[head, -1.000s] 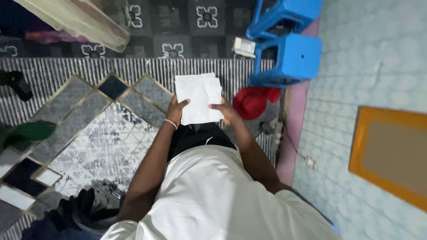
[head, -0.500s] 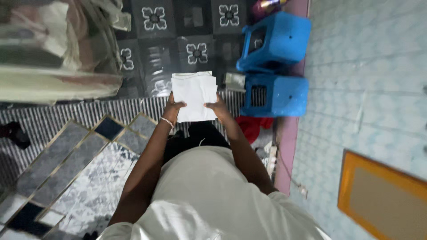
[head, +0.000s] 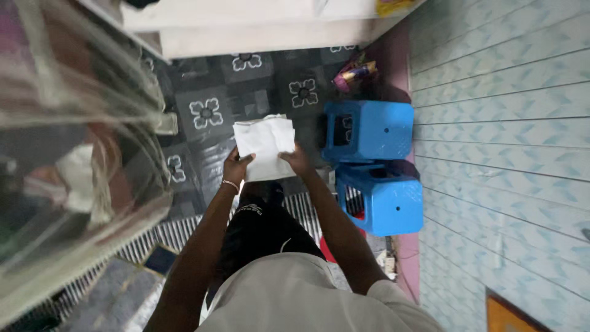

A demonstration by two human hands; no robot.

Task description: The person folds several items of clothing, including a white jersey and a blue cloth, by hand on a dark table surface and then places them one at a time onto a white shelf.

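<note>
Folded white cloth held out in front of the body, above dark flower-patterned floor tiles. Long axis running near to far, far end tipped slightly right. Left hand gripping the near left edge, right hand pinching the near right edge. Two blue plastic stools just to the right.

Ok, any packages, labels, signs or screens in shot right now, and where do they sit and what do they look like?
Shiny wrapper: on the dark patterned floor by the pink skirting, just beyond the far blue stool; crumpled, pink, gold and purple.
Yellow packet: top edge of view, on a pale ledge; only a corner shows.
No signs or screens visible.
Both hands, left hand and right hand, hold a folded white cloth, which is plain.
</note>
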